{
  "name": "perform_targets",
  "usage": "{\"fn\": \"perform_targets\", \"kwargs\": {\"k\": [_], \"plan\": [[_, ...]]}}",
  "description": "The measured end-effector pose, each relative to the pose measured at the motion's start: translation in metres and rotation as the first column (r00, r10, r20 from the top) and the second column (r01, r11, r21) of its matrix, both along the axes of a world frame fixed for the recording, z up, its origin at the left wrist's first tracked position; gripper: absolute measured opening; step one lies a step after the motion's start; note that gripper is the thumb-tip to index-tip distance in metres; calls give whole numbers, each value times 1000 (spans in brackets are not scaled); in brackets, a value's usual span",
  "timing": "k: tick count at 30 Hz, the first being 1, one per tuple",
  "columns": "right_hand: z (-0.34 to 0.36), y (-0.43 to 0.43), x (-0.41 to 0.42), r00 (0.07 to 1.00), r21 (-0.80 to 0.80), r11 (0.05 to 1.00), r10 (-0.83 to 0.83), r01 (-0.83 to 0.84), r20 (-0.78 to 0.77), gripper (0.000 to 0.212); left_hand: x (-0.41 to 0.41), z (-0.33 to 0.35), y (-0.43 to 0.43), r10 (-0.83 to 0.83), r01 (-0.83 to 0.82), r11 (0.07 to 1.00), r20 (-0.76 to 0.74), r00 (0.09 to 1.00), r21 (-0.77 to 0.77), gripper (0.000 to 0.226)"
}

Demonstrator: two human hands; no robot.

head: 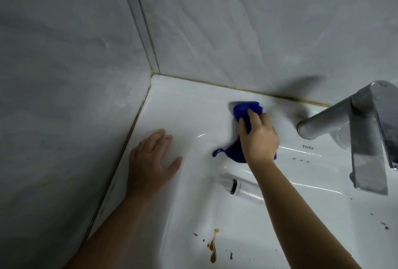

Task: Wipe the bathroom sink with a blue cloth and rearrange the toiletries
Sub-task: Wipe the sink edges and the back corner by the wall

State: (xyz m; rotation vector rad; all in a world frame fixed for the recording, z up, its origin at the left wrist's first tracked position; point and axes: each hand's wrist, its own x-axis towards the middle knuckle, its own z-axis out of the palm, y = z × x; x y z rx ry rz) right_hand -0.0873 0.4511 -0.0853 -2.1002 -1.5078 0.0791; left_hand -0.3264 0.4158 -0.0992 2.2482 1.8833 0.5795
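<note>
My right hand [257, 137] presses a bunched blue cloth [245, 110] onto the back ledge of the white sink [185, 105], near the wall seam. Part of the cloth sticks out beyond my fingertips and a looped end trails out below my palm. My left hand [150, 161] lies flat with fingers spread on the sink's left ledge, holding nothing. A clear syringe-like tube [239, 188] with a black band lies in the basin under my right forearm.
A chrome faucet [353, 131] juts in from the right, its handle overhanging the basin. Brown stains [213, 247] and dark specks [384, 224] mark the basin. Grey marbled tile walls [64, 75] meet in a corner at the sink's back left.
</note>
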Motion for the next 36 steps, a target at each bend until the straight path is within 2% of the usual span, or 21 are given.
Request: {"fn": "perform_targets", "kwargs": {"k": [1, 3, 5, 10, 12, 14, 16, 19, 22, 24, 27, 31, 33, 35, 36], "plan": [[1, -6, 16, 991, -29, 991, -131, 130, -29, 31, 0, 0, -1, 0, 0, 1000, 1, 1000, 2, 56], [5, -14, 42, 913, -176, 904, -405, 391, -55, 37, 0, 0, 0, 6, -6, 1000, 0, 1000, -4, 56], [7, -9, 43, 883, -208, 869, -467, 449, -46, 39, 0, -1, 1, 4, -4, 1000, -3, 1000, -4, 56], [7, -36, 50, 964, -158, 953, -266, 260, -19, 36, -1, -1, 1, -2, 2, 1000, -4, 1000, 9, 57], [6, -44, 60, 957, -126, 951, -289, 284, -26, 35, -1, -2, 0, 4, -4, 1000, 0, 1000, -1, 57], [8, -21, 55, 942, -219, 922, -333, 319, -29, 35, 0, -3, 0, 11, -11, 1000, -4, 1000, 9, 56], [13, 0, 46, 940, -247, 915, -338, 317, -46, 35, 0, -3, 0, 11, -10, 1000, -5, 1000, 20, 55], [16, -21, 50, 947, -283, 909, -321, 306, -10, 37, 0, -2, -1, 3, -3, 1000, 1, 1000, 10, 55], [14, -46, 52, 955, -250, 925, -298, 287, -6, 32, 1, -2, -1, 14, -14, 1000, 1, 1000, 10, 56], [14, -19, 54, 946, -288, 905, -323, 313, 12, 33, 1, -2, 0, 5, -5, 1000, -2, 1000, 22, 56], [19, -2, 46, 942, -252, 914, -334, 318, -24, 33, 1, -2, 0, -1, 1, 1000, -11, 1000, 30, 57], [10, -26, 41, 992, -115, 986, -123, 121, -4, 29, 1, -1, 1, 6, -6, 999, -6, 1000, 36, 56], [12, -6, 51, 969, -68, 968, -245, 242, -39, 32, 1, -1, 0, 0, 1, 999, -10, 1000, 44, 55], [13, 22, 48, 906, -39, 919, -394, 393, -151, 33, 1, -1, 1, 4, -4, 999, -11, 1000, 53, 55], [13, 33, 34, 896, -38, 917, -397, 398, -201, 32, 1, 0, 1, 8, -8, 999, -11, 1000, 53, 55]]}}
